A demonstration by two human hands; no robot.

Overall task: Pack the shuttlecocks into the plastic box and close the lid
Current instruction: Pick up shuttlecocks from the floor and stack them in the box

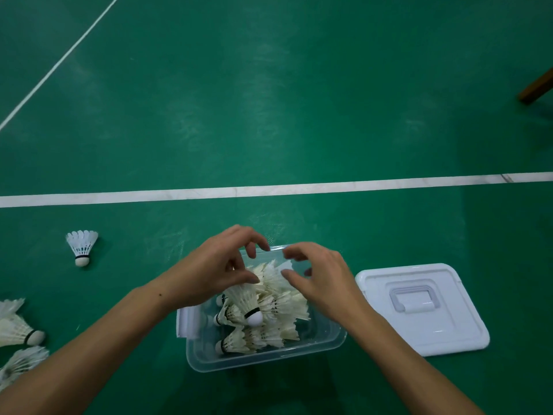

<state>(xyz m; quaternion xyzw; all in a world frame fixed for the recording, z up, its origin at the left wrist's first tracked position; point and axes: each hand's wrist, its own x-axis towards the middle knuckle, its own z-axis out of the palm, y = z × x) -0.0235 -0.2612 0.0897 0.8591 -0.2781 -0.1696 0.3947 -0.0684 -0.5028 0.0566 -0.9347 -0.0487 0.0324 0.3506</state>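
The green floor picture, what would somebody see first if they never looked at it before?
First, two bare hands, the left hand and the right hand, hovering with curled fingers over a clear plastic box heaped with white shuttlecocks. Next, the white lid lying flat on the floor just right of the box. Then one shuttlecock standing alone on its cork far to the left, with a few more at the left edge.

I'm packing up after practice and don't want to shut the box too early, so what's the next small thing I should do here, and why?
Probably reach your left hand out for the shuttlecock standing alone on the floor to the left. Both hands hover open over the plastic box, holding nothing; loose shuttlecocks at the left edge remain, and the lid lies off to the right.
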